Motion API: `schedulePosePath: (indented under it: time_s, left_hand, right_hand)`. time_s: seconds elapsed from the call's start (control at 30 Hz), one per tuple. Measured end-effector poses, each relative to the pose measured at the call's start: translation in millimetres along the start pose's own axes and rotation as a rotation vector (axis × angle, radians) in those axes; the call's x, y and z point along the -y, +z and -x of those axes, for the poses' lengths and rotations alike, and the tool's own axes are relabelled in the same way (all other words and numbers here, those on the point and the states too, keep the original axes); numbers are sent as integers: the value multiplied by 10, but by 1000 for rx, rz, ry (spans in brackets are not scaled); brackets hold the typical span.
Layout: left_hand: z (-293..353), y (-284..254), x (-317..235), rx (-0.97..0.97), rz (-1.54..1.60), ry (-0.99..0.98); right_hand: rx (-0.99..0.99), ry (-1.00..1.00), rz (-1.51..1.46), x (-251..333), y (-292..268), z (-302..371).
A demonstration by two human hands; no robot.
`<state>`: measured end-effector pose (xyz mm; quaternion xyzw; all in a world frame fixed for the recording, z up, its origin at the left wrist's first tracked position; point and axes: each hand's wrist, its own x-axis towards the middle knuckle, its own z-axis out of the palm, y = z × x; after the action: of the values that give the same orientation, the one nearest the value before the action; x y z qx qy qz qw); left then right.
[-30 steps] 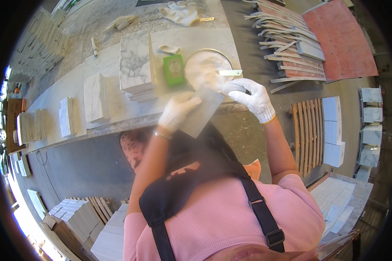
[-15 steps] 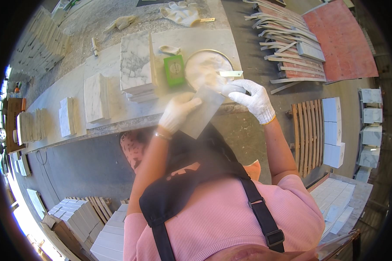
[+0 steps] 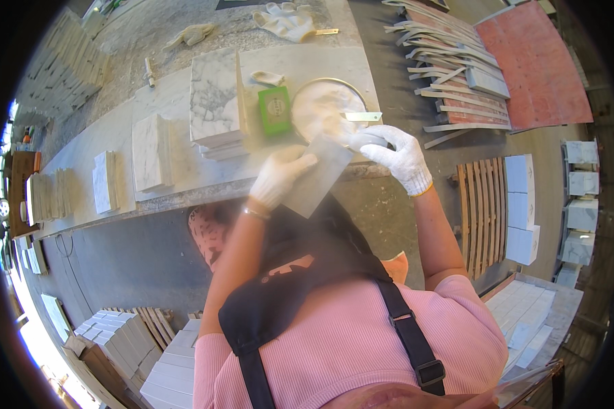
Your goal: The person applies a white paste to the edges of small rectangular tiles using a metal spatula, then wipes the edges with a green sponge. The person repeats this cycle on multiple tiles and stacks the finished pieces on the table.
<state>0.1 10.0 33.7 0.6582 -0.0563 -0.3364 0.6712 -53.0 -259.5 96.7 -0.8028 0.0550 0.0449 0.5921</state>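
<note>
My left hand [image 3: 278,176], in a white knit glove, is closed round the edge of a pale grey-white rectangular tile [image 3: 320,176], which is tilted in front of my apron. At the tile's far right corner is my right hand [image 3: 401,158], also gloved, its fingers bent and pinched together. Something small and whitish shows at those fingertips, too blurred to name. Just beyond both hands stands a round pan of white powder or paste [image 3: 324,105], a flat pale blade [image 3: 361,116] lying across its right rim. Left of the pan is a green box [image 3: 273,111].
Stacks of marble tiles [image 3: 215,99] stand along the bench [image 3: 123,140]. Loose white gloves [image 3: 285,22] lie at its far side. To the right are white strips [image 3: 450,75] on a red board [image 3: 535,65] and a wooden pallet [image 3: 483,215]. White tile stacks [image 3: 119,341] sit behind at left.
</note>
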Motion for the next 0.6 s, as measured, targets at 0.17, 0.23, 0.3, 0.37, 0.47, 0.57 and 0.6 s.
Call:
schedulePosePath:
  time_s: [0.17, 0.23, 0.3, 0.37, 0.47, 0.57, 0.6]
  left_hand:
    - [-8, 8, -12, -12, -14, -19]
    - [2, 16, -9, -26, -24, -12]
    - [10, 21, -11, -16, -62, 25]
    - [20, 1, -28, -23, -162, 108]
    - [20, -4, -51, -9, -266, 223]
    - [29, 19, -55, -31, -193, 133]
    - [30, 26, -55, -28, -147, 111]
  right_hand:
    - [-35, 20, -147, 87, -55, -41]
    - [-87, 27, -176, 147, -126, -119]
    - [-117, -52, -259, 209, -186, -252]
    - [-46, -110, -459, 274, -246, -445]
    - [-73, -200, -215, 347, -280, -885]
    - [-40, -168, -101, 365, -252, -1349]
    - [49, -175, -136, 351, -235, -1494]
